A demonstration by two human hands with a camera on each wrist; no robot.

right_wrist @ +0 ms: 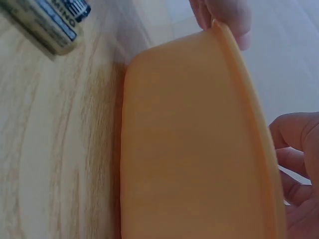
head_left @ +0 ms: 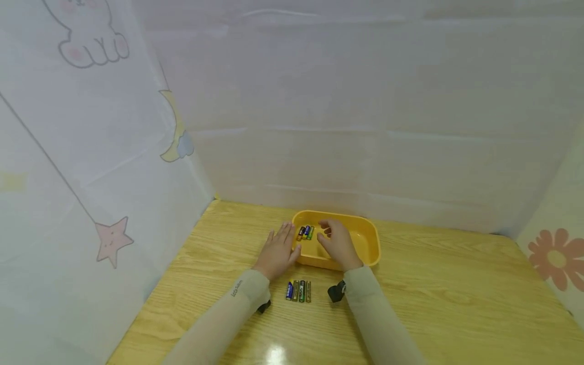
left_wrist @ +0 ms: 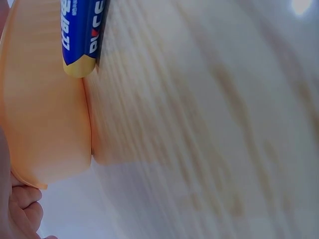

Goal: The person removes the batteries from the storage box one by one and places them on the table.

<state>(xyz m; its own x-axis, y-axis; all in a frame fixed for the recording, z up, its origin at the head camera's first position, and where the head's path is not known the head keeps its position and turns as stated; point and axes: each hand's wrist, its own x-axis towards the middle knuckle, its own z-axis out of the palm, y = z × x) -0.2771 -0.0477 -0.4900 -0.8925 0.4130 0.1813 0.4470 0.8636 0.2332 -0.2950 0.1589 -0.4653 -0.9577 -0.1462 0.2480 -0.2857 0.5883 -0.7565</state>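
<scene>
A yellow plastic tray (head_left: 371,243) sits on the table, with a small group of batteries (head_left: 305,232) lying at its left end. My left hand (head_left: 277,252) rests at the tray's left rim, fingers straight. Over the middle of the tray is my right hand (head_left: 339,246), its fingers loosely bent and nothing seen between them. In front of the tray several batteries (head_left: 298,291) lie side by side on the table. The left wrist view shows a blue battery (left_wrist: 82,37) close to the tray's wall (left_wrist: 47,109). Fingers of the right hand (right_wrist: 301,164) show beyond the rim in the right wrist view.
The wooden table (head_left: 456,294) extends to both sides of the tray. Behind it hangs a pale cloth (head_left: 342,111), and printed sheets with a star (head_left: 114,239) and a flower (head_left: 556,258) stand at the sides.
</scene>
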